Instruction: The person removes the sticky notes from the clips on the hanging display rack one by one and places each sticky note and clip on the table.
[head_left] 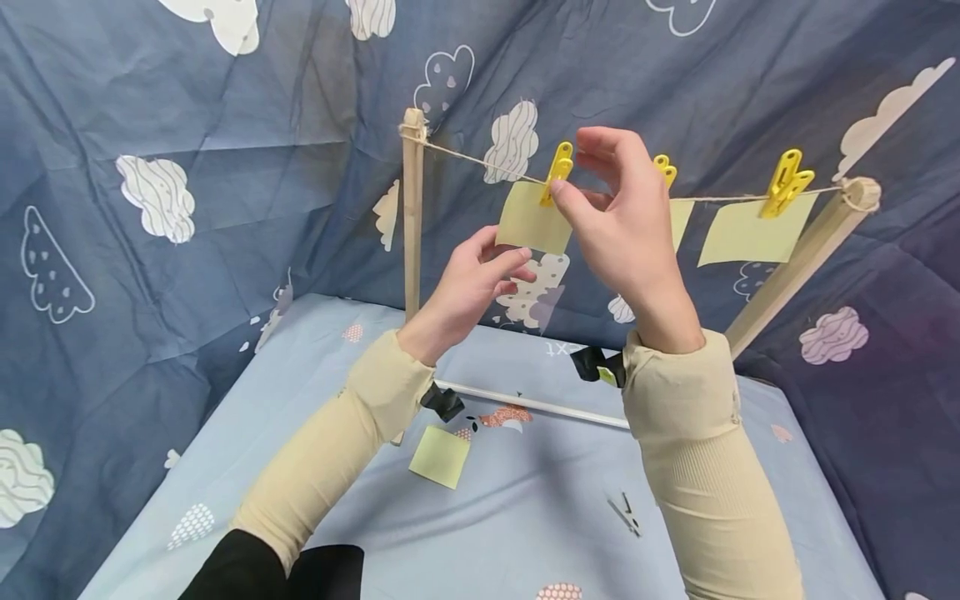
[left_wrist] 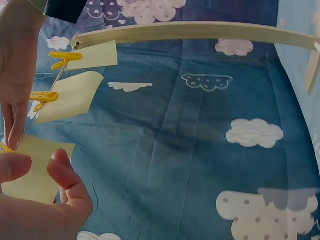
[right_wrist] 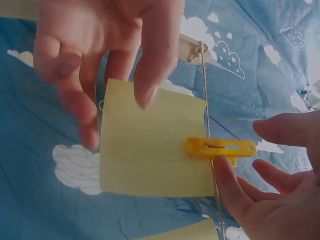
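Observation:
A pale yellow paper note [head_left: 532,218] hangs from a string [head_left: 480,158], held by a yellow clothespin [head_left: 557,171]. My right hand [head_left: 626,225] is at this clothespin with thumb and fingers spread apart; in the right wrist view one fingertip lies close beside it. At the note's lower left is my left hand [head_left: 468,287], its thumb in front of the paper and a finger [right_wrist: 120,67] passing behind the edge, with space between them. Farther right along the string, two more notes hang, the last note [head_left: 757,232] under another yellow clothespin [head_left: 786,183].
The string runs between a left wooden post [head_left: 412,217] and a right wooden post [head_left: 802,267]. A loose yellow note [head_left: 440,457] and a small pale clip [head_left: 624,512] lie on the light blue cloth [head_left: 517,517]. A white rod [head_left: 540,405] crosses it, and dark cloud-patterned fabric [head_left: 300,125] hangs behind.

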